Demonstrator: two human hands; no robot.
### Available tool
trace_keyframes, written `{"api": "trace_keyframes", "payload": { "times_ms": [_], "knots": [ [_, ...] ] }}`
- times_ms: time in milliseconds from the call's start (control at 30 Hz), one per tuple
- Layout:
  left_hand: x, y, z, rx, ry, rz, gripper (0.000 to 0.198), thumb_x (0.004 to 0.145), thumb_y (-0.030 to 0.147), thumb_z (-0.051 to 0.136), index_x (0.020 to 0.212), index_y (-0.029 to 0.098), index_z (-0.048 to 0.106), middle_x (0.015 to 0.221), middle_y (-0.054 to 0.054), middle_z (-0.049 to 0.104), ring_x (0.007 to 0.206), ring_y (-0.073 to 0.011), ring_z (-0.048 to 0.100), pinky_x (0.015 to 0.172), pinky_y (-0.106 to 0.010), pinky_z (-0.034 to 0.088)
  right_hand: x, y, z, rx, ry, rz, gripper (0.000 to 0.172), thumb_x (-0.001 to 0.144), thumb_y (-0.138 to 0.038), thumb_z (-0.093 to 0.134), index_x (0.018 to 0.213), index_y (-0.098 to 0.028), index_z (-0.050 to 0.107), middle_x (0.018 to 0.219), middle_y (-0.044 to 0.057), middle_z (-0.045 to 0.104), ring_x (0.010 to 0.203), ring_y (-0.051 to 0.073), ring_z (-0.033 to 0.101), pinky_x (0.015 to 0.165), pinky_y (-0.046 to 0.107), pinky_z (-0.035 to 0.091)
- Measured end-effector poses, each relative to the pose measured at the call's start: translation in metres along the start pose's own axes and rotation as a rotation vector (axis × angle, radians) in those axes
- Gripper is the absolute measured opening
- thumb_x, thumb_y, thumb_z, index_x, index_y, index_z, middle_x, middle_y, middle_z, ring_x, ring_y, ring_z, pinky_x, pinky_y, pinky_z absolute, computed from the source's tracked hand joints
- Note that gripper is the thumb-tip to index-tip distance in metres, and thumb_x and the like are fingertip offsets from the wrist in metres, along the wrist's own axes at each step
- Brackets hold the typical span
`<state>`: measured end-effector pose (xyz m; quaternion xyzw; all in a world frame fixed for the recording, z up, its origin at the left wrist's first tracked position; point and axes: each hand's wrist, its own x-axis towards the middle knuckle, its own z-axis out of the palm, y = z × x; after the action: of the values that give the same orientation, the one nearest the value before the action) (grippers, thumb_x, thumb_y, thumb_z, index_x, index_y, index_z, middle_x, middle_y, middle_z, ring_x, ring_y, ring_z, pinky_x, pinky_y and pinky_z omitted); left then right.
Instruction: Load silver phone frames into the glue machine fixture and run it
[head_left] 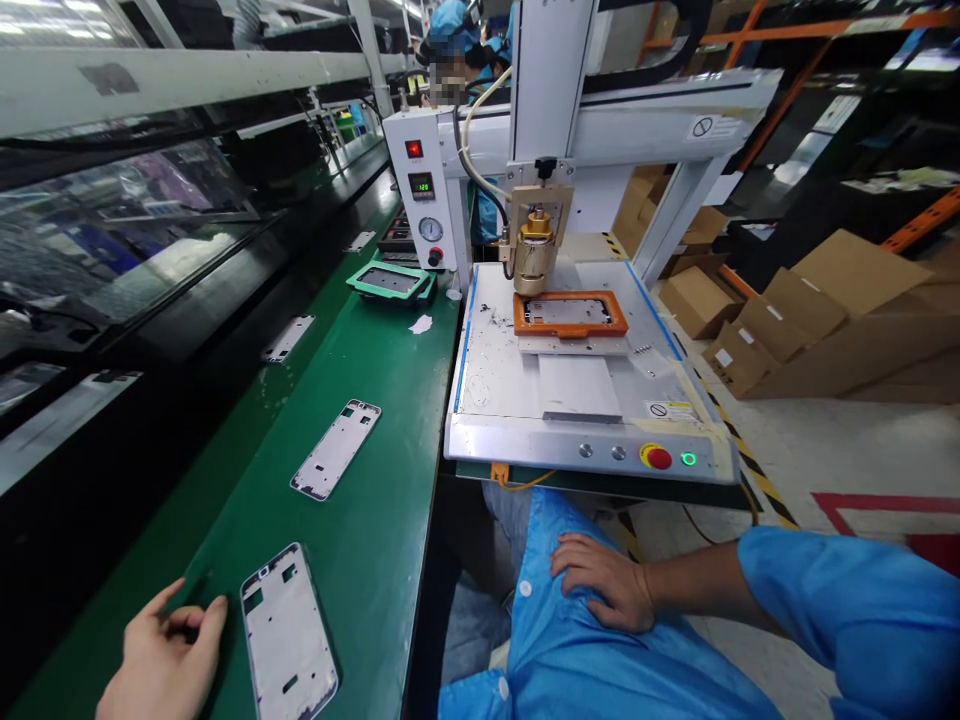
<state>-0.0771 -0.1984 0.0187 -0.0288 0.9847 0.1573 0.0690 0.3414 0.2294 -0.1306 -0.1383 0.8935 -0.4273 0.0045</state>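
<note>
My left hand (163, 652) is at the lower left over the green bench, thumb and index finger apart, with nothing between them. Just right of it lies a phone middle frame (289, 635), a flat silvery plate with cut-outs, not touched by the thumb as far as I can see. A second phone frame (337, 450) lies further up the bench. My right hand (604, 582) rests on the blue smock over my lap, fingers spread and holding nothing. On the bench machine, an orange fixture (570, 331) holds another phone frame (568, 312) beneath a brass-coloured head (535, 255).
A green fixture (388, 281) sits at the far end of the bench (390, 500), left of the control box (424, 200). Another frame (288, 339) lies by the dark conveyor. A red stop button (658, 457) is on the machine's front. Cardboard boxes (817, 320) stand right.
</note>
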Motion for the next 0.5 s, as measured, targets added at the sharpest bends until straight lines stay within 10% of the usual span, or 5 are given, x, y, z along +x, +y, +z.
{"api": "trace_keyframes", "payload": {
  "times_ms": [500],
  "knots": [
    [-0.011, 0.017, -0.009, 0.006, -0.001, -0.03, 0.068, 0.079, 0.074, 0.05, 0.129, 0.029, 0.05, 0.099, -0.003, 0.07, 0.084, -0.0298, 0.071, 0.065, -0.04, 0.05, 0.02, -0.013, -0.005, 0.002, -0.079, -0.034, 0.069, 0.074, -0.032, 0.051, 0.137, -0.06, 0.048, 0.128, 0.0, 0.068, 0.118, 0.035, 0.068, 0.106, 0.068, 0.048]
  ]
}}
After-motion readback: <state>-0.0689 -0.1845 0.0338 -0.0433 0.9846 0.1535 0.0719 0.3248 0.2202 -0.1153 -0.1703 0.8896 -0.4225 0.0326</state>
